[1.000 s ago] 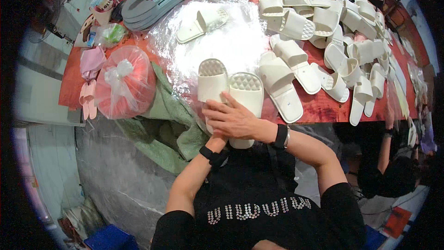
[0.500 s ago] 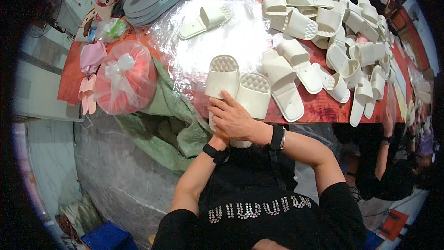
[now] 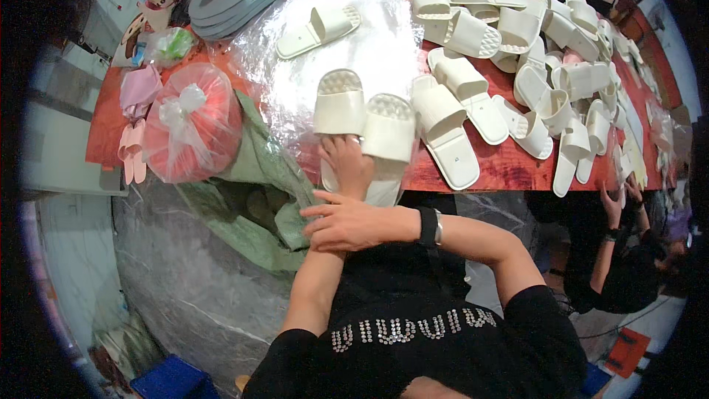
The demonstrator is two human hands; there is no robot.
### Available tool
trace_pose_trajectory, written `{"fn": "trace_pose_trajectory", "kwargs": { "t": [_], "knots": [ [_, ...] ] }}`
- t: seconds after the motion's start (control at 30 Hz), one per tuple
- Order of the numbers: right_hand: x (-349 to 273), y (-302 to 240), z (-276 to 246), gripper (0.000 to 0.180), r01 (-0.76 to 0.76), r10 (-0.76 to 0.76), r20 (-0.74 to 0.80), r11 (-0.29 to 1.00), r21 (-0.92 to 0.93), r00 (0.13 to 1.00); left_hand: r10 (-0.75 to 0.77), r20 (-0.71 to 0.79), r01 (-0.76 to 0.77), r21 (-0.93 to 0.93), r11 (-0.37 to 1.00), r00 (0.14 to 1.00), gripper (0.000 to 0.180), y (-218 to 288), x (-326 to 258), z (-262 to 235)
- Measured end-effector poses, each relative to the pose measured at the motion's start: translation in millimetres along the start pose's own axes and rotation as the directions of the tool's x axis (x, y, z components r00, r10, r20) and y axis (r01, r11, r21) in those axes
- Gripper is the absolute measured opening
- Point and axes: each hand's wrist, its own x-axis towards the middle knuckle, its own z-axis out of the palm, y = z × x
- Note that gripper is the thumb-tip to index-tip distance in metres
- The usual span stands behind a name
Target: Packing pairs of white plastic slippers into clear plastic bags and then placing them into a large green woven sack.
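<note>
A pair of white slide slippers, the left slipper point(image 3: 340, 112) and the right slipper point(image 3: 388, 129), lies side by side at the table's near edge with quilted insoles showing. My left hand point(image 3: 346, 165) is at the opening of the left slipper, its fingers bent against the strap edge and the tips partly hidden. Across my left wrist lies my right hand point(image 3: 346, 223), fingers stretched out and holding nothing. Beyond the pair, a single white slipper point(image 3: 319, 31) rests on clear plastic film point(image 3: 384, 52).
White slippers point(image 3: 467, 92) are heaped at the right. On the left are a plastic-wrapped red bundle point(image 3: 193, 125), pink slippers point(image 3: 133, 149) and a green cloth sack point(image 3: 255, 170) hanging off the edge. Grey soles point(image 3: 244, 0) are stacked behind. A co-worker's hand point(image 3: 611, 207) shows at far right.
My right hand has drawn back off the slippers toward me, onto my left wrist, uncovering my left hand. The slipper pair has shifted slightly away and left. The view has tilted a little too.
</note>
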Motion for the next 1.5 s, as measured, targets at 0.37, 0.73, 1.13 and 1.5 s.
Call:
{"fn": "trace_pose_trajectory", "kwargs": {
  "t": [0.37,0.73,1.13,1.5],
  "knots": [
    [-119,27,32,0.061,-0.843,0.747,-0.474,0.538,0.020,0.466,-0.239,0.029,0.238,0.045,0.970,0.970,0.038,-48,42,44],
    [-139,20,9,0.021,-0.743,0.762,-0.427,0.618,0.257,0.486,-0.081,-0.128,0.089,0.062,0.994,0.989,0.033,-45,36,37],
    [-145,5,17,0.018,-0.765,0.762,-0.451,0.602,0.229,0.465,0.022,-0.098,-0.009,0.131,0.991,0.995,0.029,-73,55,61],
    [-149,10,11,0.015,-0.787,0.762,-0.479,0.580,0.208,0.436,-0.362,-0.099,0.351,-0.117,0.929,0.927,0.027,-36,60,22]
  ]
}}
